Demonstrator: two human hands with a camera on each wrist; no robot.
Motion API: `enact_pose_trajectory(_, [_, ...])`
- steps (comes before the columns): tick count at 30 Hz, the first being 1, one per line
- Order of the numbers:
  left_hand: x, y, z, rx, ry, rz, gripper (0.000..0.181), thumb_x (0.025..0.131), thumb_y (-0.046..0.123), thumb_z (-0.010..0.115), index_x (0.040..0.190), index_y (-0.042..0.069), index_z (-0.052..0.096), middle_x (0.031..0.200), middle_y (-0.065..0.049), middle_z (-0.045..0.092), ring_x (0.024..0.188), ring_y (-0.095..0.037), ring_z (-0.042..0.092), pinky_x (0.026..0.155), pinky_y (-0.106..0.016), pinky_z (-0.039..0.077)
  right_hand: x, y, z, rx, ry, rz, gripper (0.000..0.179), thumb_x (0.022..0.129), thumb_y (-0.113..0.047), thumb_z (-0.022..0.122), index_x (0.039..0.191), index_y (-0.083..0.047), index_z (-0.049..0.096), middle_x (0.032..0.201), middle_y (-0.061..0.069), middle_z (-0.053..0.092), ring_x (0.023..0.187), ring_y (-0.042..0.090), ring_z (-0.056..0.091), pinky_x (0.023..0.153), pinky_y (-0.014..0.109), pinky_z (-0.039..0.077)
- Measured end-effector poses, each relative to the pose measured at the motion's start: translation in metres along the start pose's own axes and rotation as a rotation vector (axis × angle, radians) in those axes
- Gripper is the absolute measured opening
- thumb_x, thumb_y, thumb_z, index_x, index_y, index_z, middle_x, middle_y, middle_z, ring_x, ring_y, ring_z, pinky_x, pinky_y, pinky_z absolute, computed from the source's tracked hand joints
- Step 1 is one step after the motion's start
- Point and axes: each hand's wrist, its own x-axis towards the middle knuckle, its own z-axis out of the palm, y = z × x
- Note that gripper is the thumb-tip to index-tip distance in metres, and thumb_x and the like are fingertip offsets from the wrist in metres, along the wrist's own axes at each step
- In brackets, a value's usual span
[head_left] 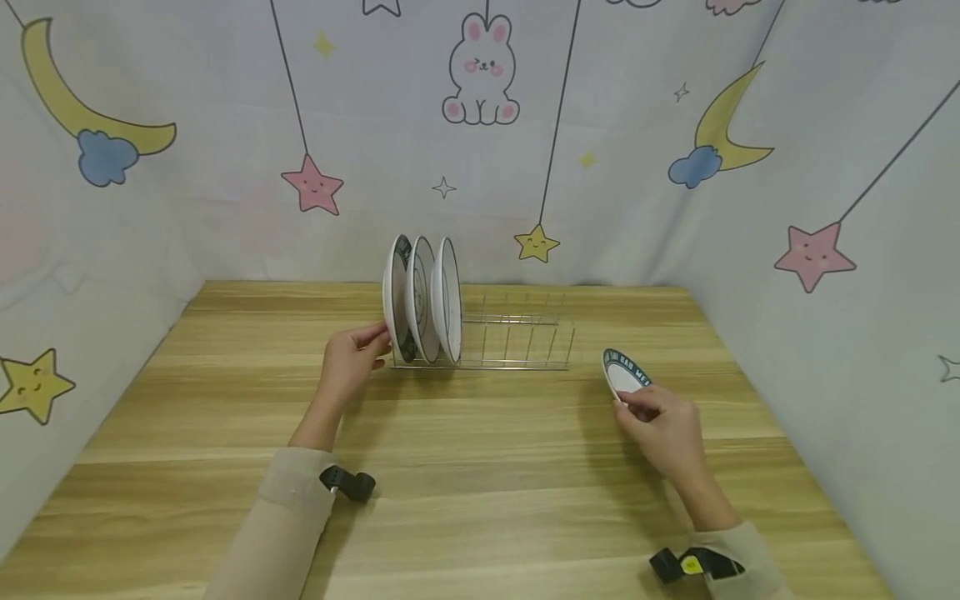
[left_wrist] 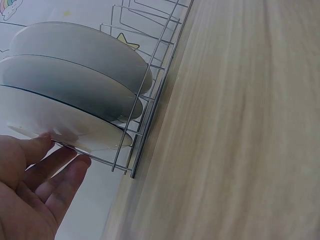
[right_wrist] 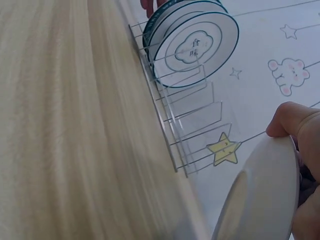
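Note:
At the left end of a wire dish rack, my left hand pinches the end wire between thumb and fingers. The thumb tip lies close against the outermost plate in the left wrist view. Three white plates stand on edge, side by side, in the rack's left slots. My right hand grips another plate by its edge, to the right of the rack. This plate is tilted and has a dark blue-green rim with white letters. Its pale underside faces the right wrist camera.
The wooden tabletop runs back to a white cloth printed with stars, moons and a rabbit. Thin upright wires divide the right part of the rack. A small black device is strapped at each sleeve cuff.

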Motion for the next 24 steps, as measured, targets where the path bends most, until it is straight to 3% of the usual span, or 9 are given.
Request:
enact_pose_trajectory(10, [0.000, 0.001, 0.000, 0.002, 0.007, -0.005, 0.033, 0.090, 0.021, 0.058, 0.120, 0.008, 0.060, 0.116, -0.012, 0.059, 0.094, -0.026, 0.062, 0.070, -0.031, 0.055, 0.013, -0.021, -0.014, -0.088, -0.007, -0.139, 0.004, 0.070, -0.007, 0.075, 0.073, -0.008, 0.072, 0.067, -0.004, 0.064, 0.053, 0.005, 0.051, 0.044, 0.010, 0.041])
enact_pose_trajectory(16, [0.000, 0.001, 0.000, 0.007, 0.004, -0.007, 0.033, 0.090, 0.021, 0.058, 0.120, 0.009, 0.060, 0.116, -0.012, 0.059, 0.095, -0.026, 0.062, 0.069, -0.030, 0.055, 0.023, -0.031, -0.025, -0.050, 0.026, -0.195, 0.005, 0.073, -0.005, 0.073, 0.070, -0.004, 0.070, 0.062, 0.001, 0.064, 0.049, 0.005, 0.053, 0.043, 0.010, 0.042])
enact_pose_trajectory(20, [-0.001, 0.001, 0.000, 0.008, 0.004, -0.002, 0.033, 0.090, 0.020, 0.058, 0.120, 0.008, 0.060, 0.115, -0.012, 0.060, 0.095, -0.027, 0.062, 0.070, -0.031, 0.055, 0.028, -0.033, -0.029, 0.004, 0.054, -0.174, 0.007, 0.075, -0.005, 0.073, 0.070, -0.003, 0.069, 0.061, 0.002, 0.063, 0.047, 0.004, 0.053, 0.042, 0.011, 0.043])
enact_pose_trajectory(24, [-0.001, 0.000, -0.001, 0.008, 0.006, 0.000, 0.033, 0.089, 0.021, 0.059, 0.120, 0.008, 0.060, 0.114, -0.012, 0.060, 0.094, -0.027, 0.062, 0.070, -0.031, 0.055, 0.032, -0.049, -0.033, 0.056, 0.079, -0.078, 0.007, 0.075, -0.004, 0.073, 0.070, -0.001, 0.069, 0.062, 0.007, 0.064, 0.046, 0.005, 0.055, 0.040, 0.012, 0.044])
